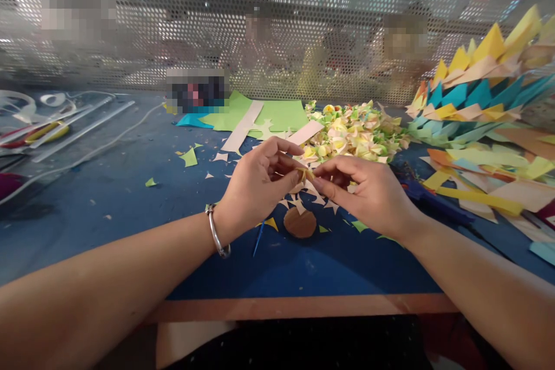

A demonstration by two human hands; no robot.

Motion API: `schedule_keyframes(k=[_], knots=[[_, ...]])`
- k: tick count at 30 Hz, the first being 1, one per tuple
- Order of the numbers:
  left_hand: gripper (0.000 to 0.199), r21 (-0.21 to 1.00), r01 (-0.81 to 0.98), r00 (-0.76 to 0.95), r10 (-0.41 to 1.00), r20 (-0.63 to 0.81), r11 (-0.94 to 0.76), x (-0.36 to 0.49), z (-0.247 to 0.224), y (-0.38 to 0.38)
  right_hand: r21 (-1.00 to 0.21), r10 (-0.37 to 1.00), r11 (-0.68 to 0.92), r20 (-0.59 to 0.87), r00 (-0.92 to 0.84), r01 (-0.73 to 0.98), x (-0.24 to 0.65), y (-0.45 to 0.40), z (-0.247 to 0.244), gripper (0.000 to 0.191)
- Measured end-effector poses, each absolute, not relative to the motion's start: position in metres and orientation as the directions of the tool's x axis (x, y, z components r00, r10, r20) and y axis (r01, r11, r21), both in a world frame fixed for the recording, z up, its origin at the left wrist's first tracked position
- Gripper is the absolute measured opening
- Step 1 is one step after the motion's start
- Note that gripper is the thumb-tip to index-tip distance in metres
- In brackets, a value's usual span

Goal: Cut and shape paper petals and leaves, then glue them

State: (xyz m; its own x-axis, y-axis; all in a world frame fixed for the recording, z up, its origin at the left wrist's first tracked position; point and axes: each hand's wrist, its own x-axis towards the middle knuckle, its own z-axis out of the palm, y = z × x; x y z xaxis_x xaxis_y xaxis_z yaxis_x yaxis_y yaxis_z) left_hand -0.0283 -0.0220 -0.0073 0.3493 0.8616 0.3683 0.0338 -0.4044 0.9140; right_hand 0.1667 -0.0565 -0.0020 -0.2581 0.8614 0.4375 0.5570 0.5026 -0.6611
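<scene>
Between both hands, above the blue table (342, 272), is a small yellow paper piece (305, 174). My left hand (264, 179) pinches its left side between thumb and fingers. On its right side, my right hand (364, 188) also has thumb and fingers closed on it. The fingers partly hide its shape. Just below the hands lies a round brown disc (300, 223), with pale paper scraps (332, 206) around it. A thin blue stick (259, 238) rests left of the disc.
Behind the hands are a heap of small paper flowers (351, 130), green sheets (281, 114) and pale strips (243, 127). At right, a dark blue tool (437, 202) lies beside paper strips and a layered paper piece (485, 89). Left are clear sticks (87, 130) and a white cord (102, 147).
</scene>
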Motion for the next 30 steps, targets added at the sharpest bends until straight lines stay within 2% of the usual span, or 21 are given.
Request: schedule_keyframes(k=[10,18,30], knots=[[0.021,0.897,0.065,0.353,0.851,0.388,-0.437,-0.0314,-0.0076,-0.0236,-0.669,0.873,0.482,0.421,-0.245,0.566,0.165,-0.0582,0.0,0.024],[0.017,0.878,0.101,0.352,0.842,0.408,-0.468,-0.032,-0.008,-0.0222,-0.628,0.853,0.51,0.458,-0.25,0.588,0.1662,-0.0585,-0.0013,0.025],[0.016,0.84,0.087,0.386,0.795,0.468,-0.536,-0.0338,-0.0101,-0.0198,-0.633,0.849,0.515,0.47,-0.241,0.578,0.1659,-0.0608,0.0003,0.02]])
